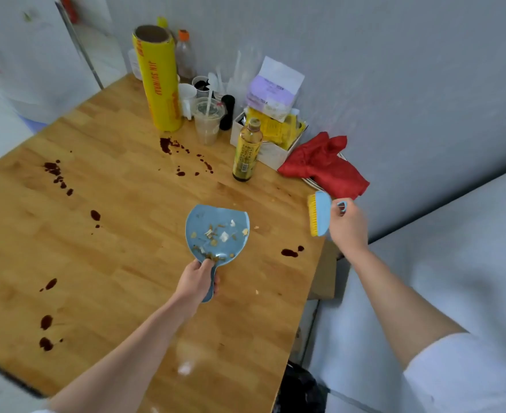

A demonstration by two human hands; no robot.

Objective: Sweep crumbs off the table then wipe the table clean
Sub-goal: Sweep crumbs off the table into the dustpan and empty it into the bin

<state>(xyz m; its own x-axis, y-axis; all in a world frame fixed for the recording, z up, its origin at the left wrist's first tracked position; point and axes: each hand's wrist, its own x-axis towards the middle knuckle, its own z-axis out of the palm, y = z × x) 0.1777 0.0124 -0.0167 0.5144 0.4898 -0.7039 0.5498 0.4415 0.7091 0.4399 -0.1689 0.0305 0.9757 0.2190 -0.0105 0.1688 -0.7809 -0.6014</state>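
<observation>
A view from above looks down on a wooden tabletop [102,210] set into the corner of a pale room. The left hand [196,280] has its grip closed round the handle of a blue dustpan [217,234], which lies near the middle of the tabletop and holds a scatter of pale and brown crumbs [219,235]. The right hand [348,226] hovers at the right edge of the tabletop, its grip closed round the handle of a small blue brush [320,213] with yellow bristles facing left; the brush is well apart from the dustpan. A few stray crumbs lie just beside the pan's right rim. Dark reddish-brown spills [168,144] dot the wood in several patches, left, centre and right. At the far corner stand a yellow roll of cling film [157,81], a plastic cup with a straw [207,119], a bottle with a yellow label [247,150] and a white box of packets [275,144]. A crumpled red cloth [324,163] lies at the right edge, near the brush.
</observation>
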